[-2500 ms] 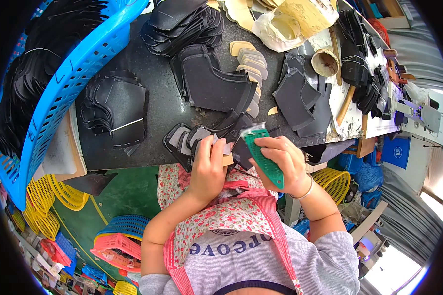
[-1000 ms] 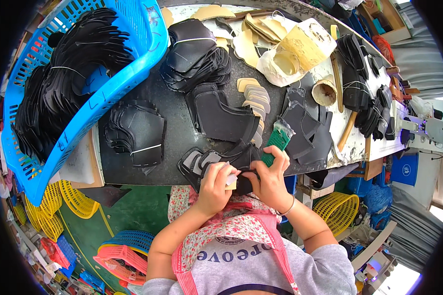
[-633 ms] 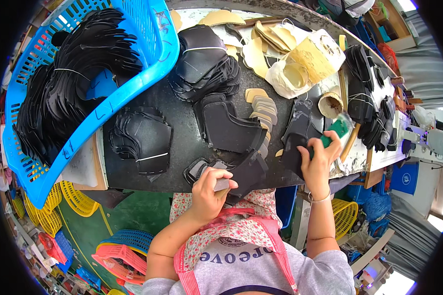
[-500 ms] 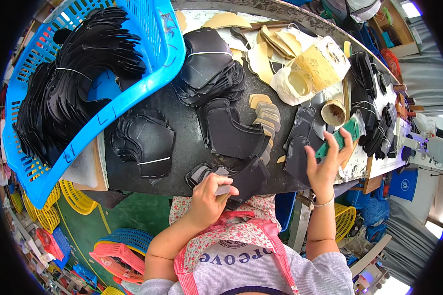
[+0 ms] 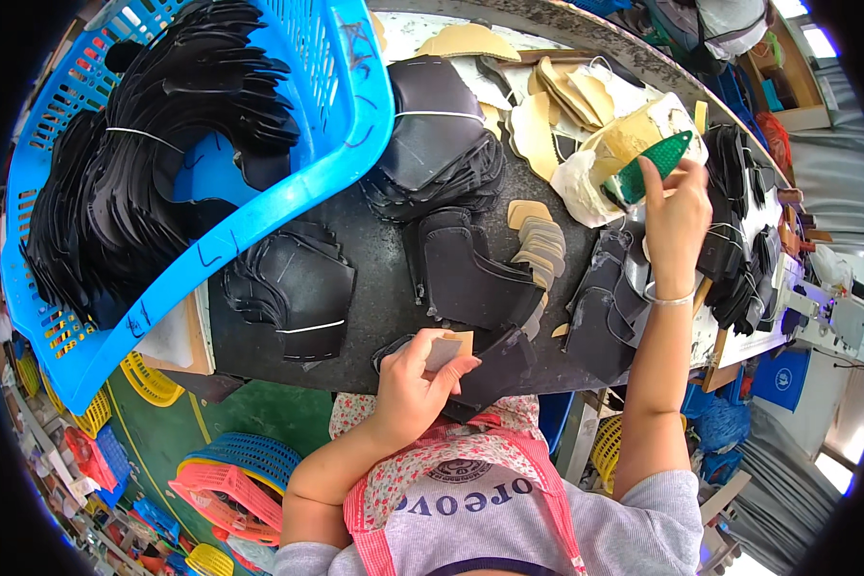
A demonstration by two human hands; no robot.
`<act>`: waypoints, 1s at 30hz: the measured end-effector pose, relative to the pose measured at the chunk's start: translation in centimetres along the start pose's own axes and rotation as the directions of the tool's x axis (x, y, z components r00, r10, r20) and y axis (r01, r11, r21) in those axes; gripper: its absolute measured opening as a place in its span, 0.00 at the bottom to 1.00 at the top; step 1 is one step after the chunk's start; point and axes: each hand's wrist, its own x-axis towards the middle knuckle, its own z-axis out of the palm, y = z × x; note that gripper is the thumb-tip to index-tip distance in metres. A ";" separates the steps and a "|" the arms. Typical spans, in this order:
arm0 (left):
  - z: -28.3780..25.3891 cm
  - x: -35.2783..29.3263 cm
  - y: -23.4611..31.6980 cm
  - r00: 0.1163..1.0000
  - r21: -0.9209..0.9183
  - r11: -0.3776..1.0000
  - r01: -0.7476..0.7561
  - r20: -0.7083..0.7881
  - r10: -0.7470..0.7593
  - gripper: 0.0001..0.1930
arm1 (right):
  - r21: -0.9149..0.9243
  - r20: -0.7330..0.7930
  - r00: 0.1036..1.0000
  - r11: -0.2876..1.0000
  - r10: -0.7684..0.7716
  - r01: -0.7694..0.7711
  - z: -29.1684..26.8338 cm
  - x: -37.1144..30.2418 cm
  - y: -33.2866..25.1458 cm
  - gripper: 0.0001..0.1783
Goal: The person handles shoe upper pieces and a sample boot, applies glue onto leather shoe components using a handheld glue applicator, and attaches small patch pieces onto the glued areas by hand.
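My left hand [image 5: 415, 382] is closed on a small tan-and-grey flat piece [image 5: 449, 349], pinched between thumb and fingers above the table's near edge. Just beside it lie black cut panels [image 5: 497, 370], some reaching over the edge. My right hand [image 5: 677, 226] grips a green plastic spreader [image 5: 655, 165], held over the mouth of a crusted white-and-yellow container [image 5: 578, 195]. Whether the spreader's lower end touches inside is hard to see. Between the hands, a fanned row of small tan and grey pieces [image 5: 543, 242] lies beside a black panel stack [image 5: 470, 274].
A blue basket [image 5: 360, 115] with bundled black pieces [image 5: 192, 96] fills the left side. Banded black stacks [image 5: 302, 288] lie beside it and farther back [image 5: 432, 110]. Tan cutouts [image 5: 533, 134] lie at the back; more black bundles [image 5: 730, 192] are on the right.
My right hand has moved away from me with the green spreader, from the table's right side up to the container. My left hand has turned slightly, showing more of the small piece.
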 end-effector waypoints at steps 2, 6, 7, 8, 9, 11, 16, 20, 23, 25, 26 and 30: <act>-0.1 0.3 -0.1 1.000 -0.029 0.999 -0.025 -0.008 0.025 0.10 | -0.021 -0.191 0.978 0.997 -0.079 0.076 -1.1 -1.1 -1.8 0.18; -0.2 1.0 0.0 0.950 0.094 0.946 -0.309 -0.013 0.312 0.09 | 0.550 0.489 0.811 0.835 -0.320 -0.002 -4.1 -6.7 -5.5 0.14; -0.1 1.0 0.2 0.950 0.090 0.947 -0.309 -0.011 0.311 0.09 | 0.690 0.615 0.641 0.707 -0.459 -0.156 -4.6 -7.6 -6.4 0.13; 0.0 1.0 0.4 0.958 0.077 0.954 -0.288 0.022 0.287 0.09 | 0.740 0.607 0.583 0.652 -0.541 -0.166 -4.5 -8.5 -7.0 0.12; 0.1 0.8 0.5 0.963 0.066 0.961 -0.267 0.051 0.264 0.08 | 0.786 0.586 0.519 0.592 -0.622 -0.179 -4.4 -9.2 -7.2 0.11; 0.1 0.7 0.5 0.969 0.043 0.973 -0.227 0.105 0.222 0.11 | 0.837 0.456 0.532 0.547 -0.714 0.016 -4.1 -10.4 -7.0 0.09; -0.2 2.4 -0.1 0.872 0.464 0.765 -0.446 0.033 0.488 0.09 | 0.675 0.639 0.748 0.597 -0.179 -0.434 -4.0 -12.2 -5.3 0.03; -0.6 4.8 -1.0 0.829 0.686 0.528 -0.500 0.201 0.523 0.14 | 0.707 0.663 0.749 0.324 0.006 -0.628 -4.5 -11.9 -4.4 0.06; -1.3 6.1 -0.5 0.746 0.700 0.380 -0.605 0.330 0.578 0.14 | 0.714 0.669 0.744 0.272 0.007 -0.645 -4.4 -12.3 -2.8 0.06; -1.5 6.1 -0.1 0.748 0.649 0.409 -0.642 0.411 0.521 0.12 | 0.733 0.653 0.757 0.226 0.032 -0.642 -5.0 -12.7 -2.6 0.06; -2.0 6.1 0.5 0.737 0.587 0.456 -0.669 0.450 0.503 0.11 | 0.739 0.654 0.756 0.188 0.035 -0.647 -5.3 -12.9 -2.4 0.06; -2.7 5.0 0.4 0.472 0.444 0.278 -0.852 0.423 0.773 0.06 | 0.802 0.584 0.809 0.104 0.070 -0.588 -5.6 -13.5 -1.7 0.06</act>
